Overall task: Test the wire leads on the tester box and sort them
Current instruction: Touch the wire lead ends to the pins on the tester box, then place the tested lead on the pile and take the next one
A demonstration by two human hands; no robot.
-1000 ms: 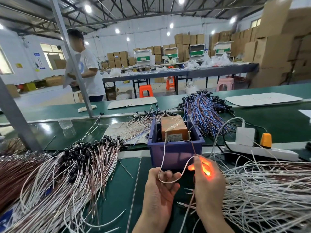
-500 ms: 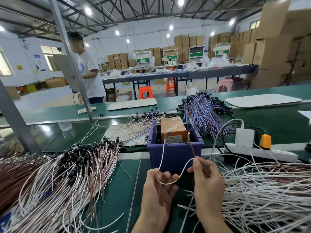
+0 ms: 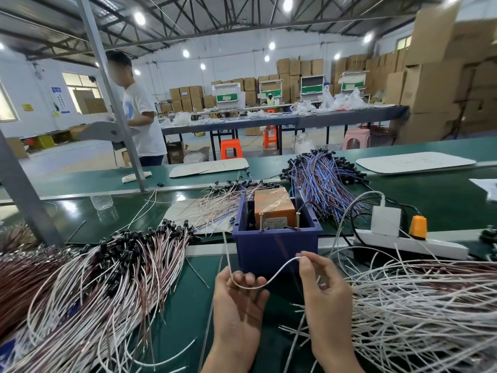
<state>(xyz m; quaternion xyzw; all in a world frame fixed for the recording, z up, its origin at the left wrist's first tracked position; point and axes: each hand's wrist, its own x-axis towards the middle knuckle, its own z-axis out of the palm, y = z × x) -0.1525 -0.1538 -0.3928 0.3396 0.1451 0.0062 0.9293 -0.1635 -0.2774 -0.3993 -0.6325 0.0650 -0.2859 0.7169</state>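
Note:
The tester box is orange and sits inside a dark blue bin, with two brass pins standing at the bin's front edge. In front of the bin I hold one white wire lead. It sags in a loop between my hands. My left hand has its fingers curled round the lead's left part, whose free end rises left of the bin, clear of the pins. My right hand pinches the other end between thumb and forefinger, just below the bin's front wall.
A pile of white and brown leads with black ends covers the left. Loose white leads fill the right. Blue and red leads lie behind the bin. A power strip lies at right. A person stands beyond the conveyor.
The orange glow inside my right hand has gone out. The lead's ends have come off the brass pins, and the left end has swung left of the bin.

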